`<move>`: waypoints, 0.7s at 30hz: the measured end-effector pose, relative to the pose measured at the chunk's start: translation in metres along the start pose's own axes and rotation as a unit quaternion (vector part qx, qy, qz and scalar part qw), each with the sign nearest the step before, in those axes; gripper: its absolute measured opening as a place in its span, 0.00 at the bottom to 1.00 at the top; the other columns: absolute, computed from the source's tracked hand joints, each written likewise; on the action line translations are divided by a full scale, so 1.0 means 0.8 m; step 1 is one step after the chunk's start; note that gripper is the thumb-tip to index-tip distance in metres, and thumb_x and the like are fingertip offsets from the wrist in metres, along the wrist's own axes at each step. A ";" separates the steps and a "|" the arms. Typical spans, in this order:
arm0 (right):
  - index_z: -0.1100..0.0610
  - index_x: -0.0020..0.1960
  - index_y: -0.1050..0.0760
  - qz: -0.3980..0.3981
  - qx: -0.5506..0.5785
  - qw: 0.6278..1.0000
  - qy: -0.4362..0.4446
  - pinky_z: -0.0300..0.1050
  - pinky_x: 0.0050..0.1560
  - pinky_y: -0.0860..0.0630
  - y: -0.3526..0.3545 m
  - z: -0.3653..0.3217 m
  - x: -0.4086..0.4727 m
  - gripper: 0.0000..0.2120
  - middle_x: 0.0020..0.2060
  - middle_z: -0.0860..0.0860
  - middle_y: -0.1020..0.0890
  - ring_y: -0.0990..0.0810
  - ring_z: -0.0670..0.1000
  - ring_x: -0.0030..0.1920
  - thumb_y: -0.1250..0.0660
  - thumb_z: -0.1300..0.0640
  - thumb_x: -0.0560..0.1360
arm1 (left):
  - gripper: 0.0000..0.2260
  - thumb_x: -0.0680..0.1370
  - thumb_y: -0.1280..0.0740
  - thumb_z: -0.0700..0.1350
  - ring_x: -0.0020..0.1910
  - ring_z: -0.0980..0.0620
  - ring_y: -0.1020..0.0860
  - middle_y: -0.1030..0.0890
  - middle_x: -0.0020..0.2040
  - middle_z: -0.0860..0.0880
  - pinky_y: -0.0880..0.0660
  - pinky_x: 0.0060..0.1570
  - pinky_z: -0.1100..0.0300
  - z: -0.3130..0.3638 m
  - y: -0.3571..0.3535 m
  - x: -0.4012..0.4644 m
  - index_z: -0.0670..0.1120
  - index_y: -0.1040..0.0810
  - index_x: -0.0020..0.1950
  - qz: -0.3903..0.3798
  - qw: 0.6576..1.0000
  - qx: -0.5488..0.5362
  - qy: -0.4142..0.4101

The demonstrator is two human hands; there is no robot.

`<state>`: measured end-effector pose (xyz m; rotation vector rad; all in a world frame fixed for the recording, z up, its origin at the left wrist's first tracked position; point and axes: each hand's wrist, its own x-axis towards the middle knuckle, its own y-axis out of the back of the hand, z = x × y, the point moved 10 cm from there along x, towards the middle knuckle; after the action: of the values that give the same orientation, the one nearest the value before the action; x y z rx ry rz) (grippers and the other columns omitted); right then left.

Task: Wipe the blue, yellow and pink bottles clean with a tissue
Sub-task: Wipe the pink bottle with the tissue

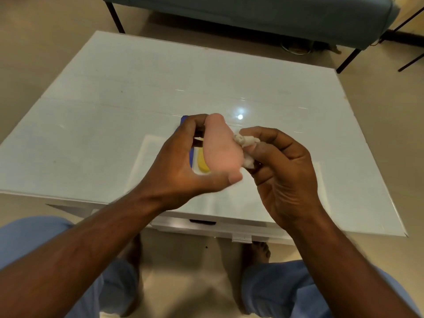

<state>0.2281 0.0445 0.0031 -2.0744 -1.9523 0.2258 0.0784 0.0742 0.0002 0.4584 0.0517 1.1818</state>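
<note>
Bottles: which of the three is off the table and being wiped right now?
The pink bottle: the left hand holds it up while the right hand presses the tissue against it. Blue and yellow lie below.

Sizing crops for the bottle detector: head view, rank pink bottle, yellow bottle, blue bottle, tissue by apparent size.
1. pink bottle, lifted nearer the camera
2. tissue, crumpled
3-4. yellow bottle and blue bottle: both mostly hidden behind the left hand, so unranked

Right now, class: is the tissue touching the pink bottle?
Touching. The head view shows the crumpled tissue, pinched in the right hand, pressed against the side of the pink bottle.
</note>
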 end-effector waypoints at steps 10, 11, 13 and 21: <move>0.56 0.50 0.12 -0.001 0.014 1.000 -0.001 0.42 0.50 0.19 0.002 0.002 0.002 0.07 0.48 0.52 0.12 0.14 0.51 0.51 0.25 0.62 0.73 | 0.45 0.61 0.28 0.74 0.62 0.48 0.23 0.25 0.63 0.53 0.19 0.56 0.48 -0.013 -0.016 -0.005 0.52 0.31 0.71 -0.027 0.994 -0.094 0.050; 0.55 0.48 0.12 -0.024 0.017 0.999 0.012 0.42 0.50 0.19 -0.004 -0.002 0.000 0.07 0.46 0.51 0.12 0.14 0.51 0.50 0.27 0.62 0.73 | 0.43 0.63 0.28 0.72 0.61 0.48 0.22 0.24 0.62 0.52 0.20 0.57 0.46 -0.019 -0.013 -0.003 0.50 0.30 0.71 -0.015 0.992 -0.103 0.065; 0.53 0.47 0.11 -0.054 0.011 0.998 0.030 0.44 0.50 0.19 -0.013 -0.007 -0.005 0.08 0.44 0.50 0.12 0.14 0.51 0.48 0.28 0.61 0.73 | 0.41 0.64 0.29 0.71 0.60 0.48 0.21 0.22 0.60 0.53 0.21 0.56 0.49 -0.018 -0.010 0.000 0.49 0.29 0.70 -0.008 0.992 -0.108 0.060; 0.50 0.49 0.12 -0.013 -0.018 1.000 0.003 0.47 0.54 0.18 -0.002 -0.001 -0.001 0.06 0.48 0.49 0.12 0.14 0.52 0.53 0.24 0.58 0.74 | 0.47 0.61 0.31 0.77 0.61 0.46 0.22 0.23 0.62 0.51 0.20 0.58 0.45 -0.016 -0.015 -0.002 0.49 0.30 0.71 -0.008 0.993 -0.103 0.056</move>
<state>0.2269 0.0435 0.0045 -2.0677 -1.9929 0.1820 0.0848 0.0733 -0.0164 0.2091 0.0284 1.1823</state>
